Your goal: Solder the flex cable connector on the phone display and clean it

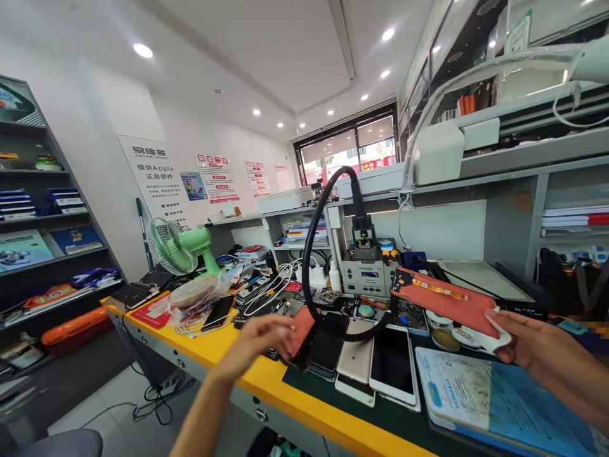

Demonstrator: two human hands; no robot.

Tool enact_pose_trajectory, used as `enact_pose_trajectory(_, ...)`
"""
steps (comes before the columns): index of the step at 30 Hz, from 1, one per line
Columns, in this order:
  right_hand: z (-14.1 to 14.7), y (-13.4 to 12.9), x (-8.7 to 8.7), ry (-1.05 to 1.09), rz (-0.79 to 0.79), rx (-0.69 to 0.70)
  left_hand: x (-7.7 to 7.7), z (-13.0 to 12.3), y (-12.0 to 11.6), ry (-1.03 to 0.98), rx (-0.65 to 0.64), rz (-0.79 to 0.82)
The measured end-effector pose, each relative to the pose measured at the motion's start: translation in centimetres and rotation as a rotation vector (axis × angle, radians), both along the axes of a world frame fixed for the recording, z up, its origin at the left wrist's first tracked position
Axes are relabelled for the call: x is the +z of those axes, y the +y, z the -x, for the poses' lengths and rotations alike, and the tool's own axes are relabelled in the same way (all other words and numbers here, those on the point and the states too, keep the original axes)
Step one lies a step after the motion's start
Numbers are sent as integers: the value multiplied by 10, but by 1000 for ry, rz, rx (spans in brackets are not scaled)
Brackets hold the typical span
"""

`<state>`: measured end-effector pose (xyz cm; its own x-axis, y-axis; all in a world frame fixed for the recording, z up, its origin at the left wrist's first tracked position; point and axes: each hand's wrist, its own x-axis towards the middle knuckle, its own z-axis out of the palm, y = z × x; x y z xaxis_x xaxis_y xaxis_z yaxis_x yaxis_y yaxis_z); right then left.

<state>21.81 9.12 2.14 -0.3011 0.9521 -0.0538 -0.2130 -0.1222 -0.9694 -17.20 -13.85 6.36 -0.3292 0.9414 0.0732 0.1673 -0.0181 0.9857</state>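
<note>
My right hand [528, 336] is closed on the near end of an orange-red phone panel [445, 301]. A thin flex cable runs along the panel's face, and a white strip shows at my fingers. This panel is held tilted above the bench. My left hand [261, 339] has its fingers stretched out at the left edge of another orange-red panel [303, 327]; I cannot tell whether they touch it. Beside that second panel lie a black phone [326, 349], a gold phone [354, 362] and a white tablet [392, 365] with a dark screen.
A thick black hose [311, 235] loops down over the phones from the grey soldering station [366, 276]. Blue packages [504, 393] lie at the front right. A green fan [183, 244], white cables [273, 285] and scattered phone parts crowd the left of the yellow-edged bench [328, 416].
</note>
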Motion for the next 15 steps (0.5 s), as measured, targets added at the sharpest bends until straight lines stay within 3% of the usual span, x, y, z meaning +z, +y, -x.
enact_pose_trajectory(3, 0, -1, 1, 15, 24, 16, 19, 80, -8, 115, 416, 2)
enact_pose_trajectory(6, 1, 0, -1, 29, 58, 17, 26, 140, 3, 233, 691, 181)
enact_pose_trajectory(10, 2, 5, -2, -2, 118, 2, 17, 181, 26, 392, 828, 414)
enact_pose_trajectory(15, 3, 11, -8, 43, 78, -79, 10, 183, 44, 567, 844, 546)
